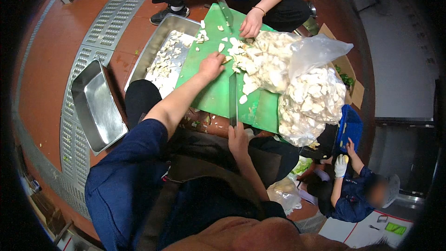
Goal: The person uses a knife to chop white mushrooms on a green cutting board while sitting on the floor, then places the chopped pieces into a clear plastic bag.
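Note:
My left hand [211, 67] is on the green cutting board [211, 94], its fingers closed on a small yellowish-brown piece [226, 59] beside the pale heap. My right hand [238, 139] grips a knife [233, 97] by the handle at the board's near edge. Its long blade points away from me over the board, apart from my left hand. Pale, irregular vegetable pieces [248, 58], whose kind I cannot tell, spill from a clear plastic bag [312, 104] on the right. Across the board, a co-worker holds another knife [225, 11] and rests a hand [252, 23] near the heap.
A metal tray [139, 67] holding cut white pieces stands left of the board. Another metal pan [95, 107] sits on the floor further left, by a drain grate [76, 146]. At the lower right, a gloved person [353, 190] works beside a blue container [349, 128].

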`<action>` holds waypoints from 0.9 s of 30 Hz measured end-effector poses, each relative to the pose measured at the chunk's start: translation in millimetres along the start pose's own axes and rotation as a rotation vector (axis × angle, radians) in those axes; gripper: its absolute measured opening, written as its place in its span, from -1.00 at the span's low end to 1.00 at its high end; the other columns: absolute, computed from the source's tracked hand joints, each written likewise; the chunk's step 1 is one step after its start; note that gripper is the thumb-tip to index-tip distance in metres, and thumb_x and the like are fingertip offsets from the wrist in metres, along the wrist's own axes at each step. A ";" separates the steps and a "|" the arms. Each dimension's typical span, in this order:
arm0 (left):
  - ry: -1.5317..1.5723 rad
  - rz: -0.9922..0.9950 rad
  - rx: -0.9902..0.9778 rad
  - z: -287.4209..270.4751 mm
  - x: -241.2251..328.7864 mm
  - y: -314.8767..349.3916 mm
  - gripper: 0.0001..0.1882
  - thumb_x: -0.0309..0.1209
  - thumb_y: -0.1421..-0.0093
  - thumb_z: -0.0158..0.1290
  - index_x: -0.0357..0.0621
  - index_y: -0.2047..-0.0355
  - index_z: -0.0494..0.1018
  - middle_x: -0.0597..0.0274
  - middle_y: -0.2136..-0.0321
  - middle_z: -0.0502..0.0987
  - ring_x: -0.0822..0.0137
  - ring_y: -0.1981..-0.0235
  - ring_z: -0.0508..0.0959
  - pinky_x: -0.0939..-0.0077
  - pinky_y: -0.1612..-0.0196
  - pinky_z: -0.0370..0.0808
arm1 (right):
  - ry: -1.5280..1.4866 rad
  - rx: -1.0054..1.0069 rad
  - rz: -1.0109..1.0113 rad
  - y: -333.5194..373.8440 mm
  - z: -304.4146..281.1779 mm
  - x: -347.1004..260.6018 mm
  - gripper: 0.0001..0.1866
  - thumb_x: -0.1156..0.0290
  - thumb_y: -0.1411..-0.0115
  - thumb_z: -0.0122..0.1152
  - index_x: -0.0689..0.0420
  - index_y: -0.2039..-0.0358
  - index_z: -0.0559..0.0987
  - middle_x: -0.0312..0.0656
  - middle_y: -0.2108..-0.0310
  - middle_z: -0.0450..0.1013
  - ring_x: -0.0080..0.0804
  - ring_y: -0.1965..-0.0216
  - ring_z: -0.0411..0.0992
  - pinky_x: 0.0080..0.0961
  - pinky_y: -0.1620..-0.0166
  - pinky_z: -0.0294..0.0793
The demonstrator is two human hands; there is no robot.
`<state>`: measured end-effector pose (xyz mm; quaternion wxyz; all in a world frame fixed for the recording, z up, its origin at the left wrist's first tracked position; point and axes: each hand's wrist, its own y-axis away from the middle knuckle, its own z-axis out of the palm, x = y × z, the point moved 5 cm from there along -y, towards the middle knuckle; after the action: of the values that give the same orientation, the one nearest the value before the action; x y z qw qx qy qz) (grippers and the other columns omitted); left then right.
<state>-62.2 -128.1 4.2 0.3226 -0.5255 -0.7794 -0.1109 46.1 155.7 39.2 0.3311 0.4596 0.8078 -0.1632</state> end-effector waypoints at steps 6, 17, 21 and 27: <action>0.031 0.029 0.072 25.4 -16.3 3.3 -0.84 -0.49 -0.04 0.12 -0.12 0.32 0.48 0.06 0.36 0.50 -0.01 0.23 0.52 0.13 0.17 0.49 | -0.026 -0.162 0.163 -4.8 -10.7 3.3 -0.61 0.33 -0.31 0.04 0.27 -0.07 0.35 0.16 0.34 0.49 0.19 0.26 0.48 -0.05 0.26 0.44; 0.042 0.124 0.019 -6.9 -4.7 96.5 -0.85 -0.47 -0.07 0.11 -0.18 0.32 0.44 0.02 0.37 0.47 -0.05 0.26 0.51 0.11 0.20 0.48 | 0.210 -0.137 -0.074 5.2 -19.5 -51.3 -0.71 0.32 -0.28 0.06 0.23 0.08 0.36 0.14 0.37 0.50 0.20 0.30 0.48 0.04 0.30 0.44; 0.022 0.138 0.002 -3.7 0.7 94.7 -0.83 -0.47 -0.05 0.13 -0.19 0.33 0.41 0.01 0.39 0.45 -0.08 0.28 0.49 0.09 0.21 0.47 | 0.249 -0.144 0.029 4.8 9.4 -18.9 -0.74 0.38 -0.25 0.10 0.26 0.12 0.40 0.15 0.46 0.46 0.21 0.36 0.46 0.04 0.33 0.38; 0.048 0.081 0.000 -9.2 -1.8 96.3 -0.80 -0.49 -0.01 0.15 -0.16 0.32 0.42 0.02 0.36 0.45 -0.06 0.22 0.49 0.09 0.14 0.46 | 0.161 -0.119 -0.030 -5.6 10.0 -19.2 -0.71 0.36 -0.27 0.07 0.25 0.07 0.38 0.18 0.38 0.47 0.22 0.34 0.47 0.03 0.31 0.41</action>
<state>27.6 -93.4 -5.8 0.3456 -0.5536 -0.7496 -0.1103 52.1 134.9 44.9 0.2893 0.4388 0.8468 -0.0824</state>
